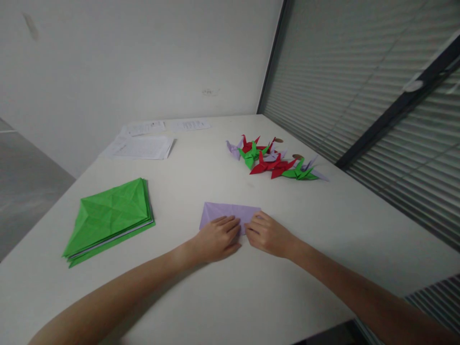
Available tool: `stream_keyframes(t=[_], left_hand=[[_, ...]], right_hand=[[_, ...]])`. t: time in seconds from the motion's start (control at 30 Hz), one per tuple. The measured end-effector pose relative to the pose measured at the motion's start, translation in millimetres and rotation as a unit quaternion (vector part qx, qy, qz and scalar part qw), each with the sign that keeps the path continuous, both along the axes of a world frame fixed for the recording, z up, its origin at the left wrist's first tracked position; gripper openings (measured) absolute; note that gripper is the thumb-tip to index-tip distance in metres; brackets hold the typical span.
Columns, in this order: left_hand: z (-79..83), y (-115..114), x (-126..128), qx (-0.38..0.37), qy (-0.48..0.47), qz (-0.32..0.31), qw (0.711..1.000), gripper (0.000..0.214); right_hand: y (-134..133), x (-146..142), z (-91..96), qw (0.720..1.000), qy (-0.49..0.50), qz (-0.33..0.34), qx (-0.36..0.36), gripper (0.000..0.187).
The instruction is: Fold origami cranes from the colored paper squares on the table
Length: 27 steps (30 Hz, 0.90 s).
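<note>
Fingers of the left hand (218, 236) lie flat, close together, on the lilac rectangular paper sheet (224, 210), long axis nine-to-three o'clock, while the right hand (269, 235), fingers curled, pinch not discernible, also touches it, toward three o'clock.

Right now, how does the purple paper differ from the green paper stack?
The purple paper looks thin, while the green paper stack has several visible layers.
The purple paper lies under the left hand, with the right hand at its right end; the green paper stack is touched by neither.
The green paper stack looks larger than the purple paper.
Both lie on the white table.
</note>
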<state>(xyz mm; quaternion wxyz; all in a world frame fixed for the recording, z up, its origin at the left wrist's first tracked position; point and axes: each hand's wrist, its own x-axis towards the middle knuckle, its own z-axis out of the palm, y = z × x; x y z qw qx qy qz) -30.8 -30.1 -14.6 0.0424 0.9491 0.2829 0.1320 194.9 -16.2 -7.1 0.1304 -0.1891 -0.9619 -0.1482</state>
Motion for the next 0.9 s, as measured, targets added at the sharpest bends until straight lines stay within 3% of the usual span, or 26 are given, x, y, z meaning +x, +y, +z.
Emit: stream_keyframes(t=[0.13,0.27,0.43,0.57,0.73,0.9], left_hand=[[-6.3,-5,-9,-0.036,-0.032,-0.007,0.999,0.051],[-4.2,-4,-14,-0.079,-0.056,-0.008,0.995,0.055],[-2.2,-5,-13,-0.082,-0.049,-0.011,0.995,0.056],[-2.0,-6,-13,-0.071,-0.039,-0.006,0.997,0.057],[-1.1,-7,-12,-0.059,-0.026,0.022,0.998,0.056],[-2.3,-8,-14,-0.061,-0.027,0.023,0.997,0.056]], right_hand=[[2,7,4.5,0.998,-0.006,0.007,-0.059,0.014],[4,23,10.7,0.989,0.004,-0.020,-0.147,0.024],[16,41,6.7,0.962,0.050,-0.054,-0.263,0.036],[29,48,6.2,0.935,0.062,-0.056,-0.344,0.031],[46,43,17.7,0.887,0.090,-0.087,-0.445,0.025],[63,21,25.4,0.855,0.099,-0.137,-0.490,0.028]])
